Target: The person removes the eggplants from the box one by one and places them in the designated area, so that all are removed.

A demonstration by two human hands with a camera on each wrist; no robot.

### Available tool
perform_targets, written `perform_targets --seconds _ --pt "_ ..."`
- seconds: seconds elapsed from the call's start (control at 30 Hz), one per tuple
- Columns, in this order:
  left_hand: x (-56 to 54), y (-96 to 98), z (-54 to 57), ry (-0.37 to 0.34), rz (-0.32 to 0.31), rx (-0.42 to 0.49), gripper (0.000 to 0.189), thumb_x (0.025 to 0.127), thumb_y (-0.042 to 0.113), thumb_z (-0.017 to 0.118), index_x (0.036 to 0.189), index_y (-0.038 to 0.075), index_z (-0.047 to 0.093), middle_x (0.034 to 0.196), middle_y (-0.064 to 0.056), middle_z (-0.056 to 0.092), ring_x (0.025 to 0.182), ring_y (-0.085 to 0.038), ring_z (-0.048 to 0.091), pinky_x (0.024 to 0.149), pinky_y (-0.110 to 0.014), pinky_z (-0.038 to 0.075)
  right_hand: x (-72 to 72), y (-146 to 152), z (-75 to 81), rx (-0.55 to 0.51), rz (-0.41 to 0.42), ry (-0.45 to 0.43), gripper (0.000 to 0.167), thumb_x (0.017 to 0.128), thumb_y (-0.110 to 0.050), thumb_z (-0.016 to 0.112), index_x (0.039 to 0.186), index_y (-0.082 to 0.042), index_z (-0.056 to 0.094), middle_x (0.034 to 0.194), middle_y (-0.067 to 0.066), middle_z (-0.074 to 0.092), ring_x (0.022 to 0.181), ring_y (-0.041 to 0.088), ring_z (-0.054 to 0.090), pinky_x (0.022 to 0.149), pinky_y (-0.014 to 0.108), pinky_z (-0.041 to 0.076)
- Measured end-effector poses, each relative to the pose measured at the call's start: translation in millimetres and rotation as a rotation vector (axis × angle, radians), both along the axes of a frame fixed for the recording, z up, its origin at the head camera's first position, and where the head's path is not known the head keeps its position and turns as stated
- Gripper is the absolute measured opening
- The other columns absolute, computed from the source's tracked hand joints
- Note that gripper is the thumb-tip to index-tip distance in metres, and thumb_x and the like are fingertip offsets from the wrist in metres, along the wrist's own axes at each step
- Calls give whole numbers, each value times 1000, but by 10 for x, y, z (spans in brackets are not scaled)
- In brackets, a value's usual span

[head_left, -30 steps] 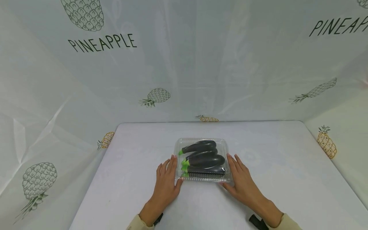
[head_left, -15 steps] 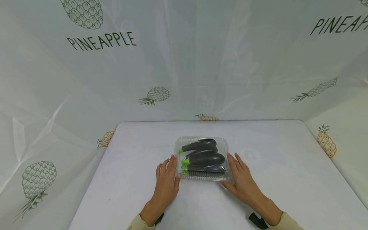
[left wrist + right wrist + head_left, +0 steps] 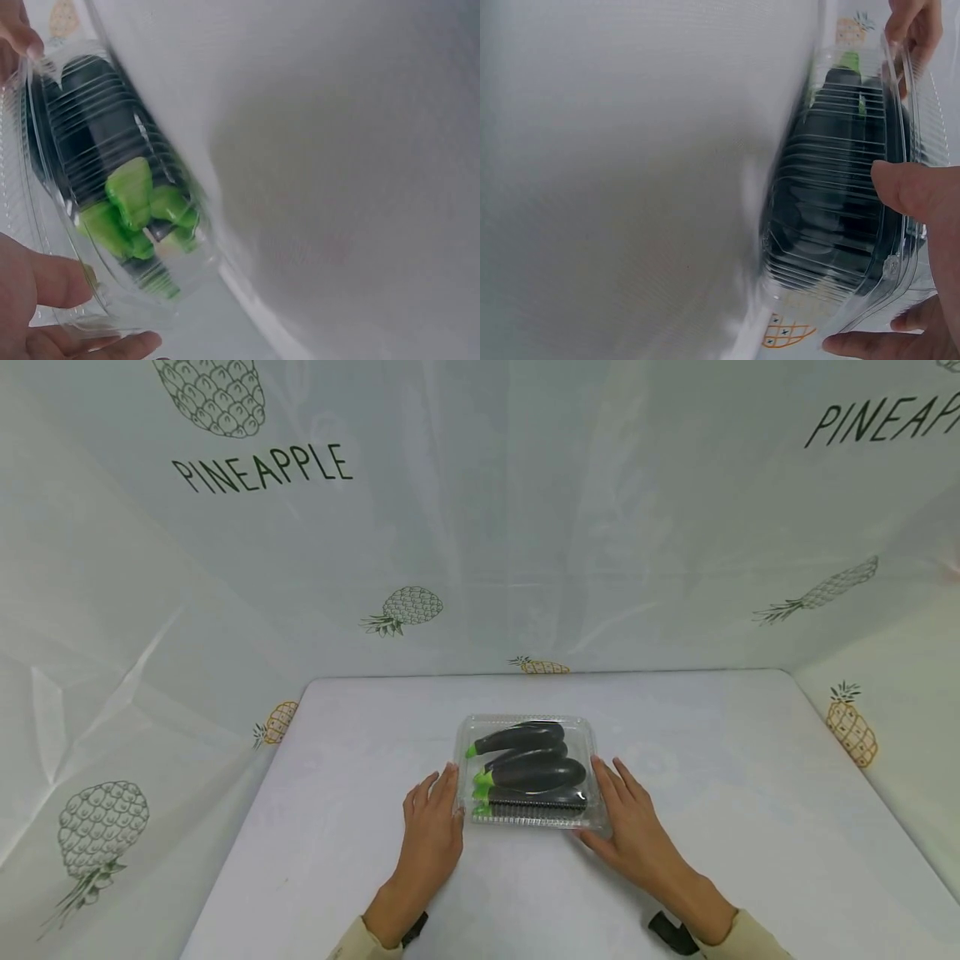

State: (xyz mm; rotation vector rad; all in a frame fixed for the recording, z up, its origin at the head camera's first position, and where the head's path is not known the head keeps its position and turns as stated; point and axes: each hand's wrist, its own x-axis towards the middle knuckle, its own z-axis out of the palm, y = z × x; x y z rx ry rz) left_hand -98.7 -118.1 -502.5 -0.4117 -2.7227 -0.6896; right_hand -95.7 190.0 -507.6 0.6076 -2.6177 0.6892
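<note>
A clear plastic clamshell box (image 3: pixel 581 747) lies on the table with its ridged lid down. Inside it are several dark eggplants (image 3: pixel 534 773) with green stem ends towards the left. My left hand (image 3: pixel 431 842) lies along the box's left side, its fingers nearly straight and its thumb beside the front left corner. Along the right side rests my right hand (image 3: pixel 637 837), fingers extended and thumb at the front right corner. In the left wrist view the left thumb (image 3: pixel 64 281) is by the box rim; the right wrist view has the right thumb (image 3: pixel 907 187) against the ridged front.
The white table (image 3: pixel 360 718) has rounded far corners. Behind and beside it hangs a pale sheet (image 3: pixel 480 527) printed with pineapples and lettering. A black strap (image 3: pixel 672 935) sits under the right wrist, and another under the left.
My left thumb has drawn back from the box's front edge to its left side. The right hand and the box stay nearly still; the head view has tilted slightly.
</note>
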Motion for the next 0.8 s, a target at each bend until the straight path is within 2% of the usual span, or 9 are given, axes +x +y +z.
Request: perform_targets --seconds 0.13,0.4,0.8 --pt "2 2 -19 -24 -1 35 57 97 -1 68 150 -13 47 153 -27 52 139 -45 46 112 -63 35 8 -7 -21 6 -9 -12 109 76 -24 94 160 5 31 152 30 51 143 55 39 107 74 42" --pt "1 3 -24 -45 1 46 57 99 1 67 151 -12 46 155 -27 49 139 -44 46 111 -62 35 6 -2 -58 20 -7 -30 110 81 -25 90 162 7 24 158 31 42 144 55 38 108 72 40" --pt "4 -1 -17 -48 -4 59 59 98 -1 67 152 -11 45 157 -26 48 138 -43 46 110 -62 37 -1 24 -54 13 7 -47 114 79 -25 93 163 5 22 156 34 43 143 57 39 108 73 41"
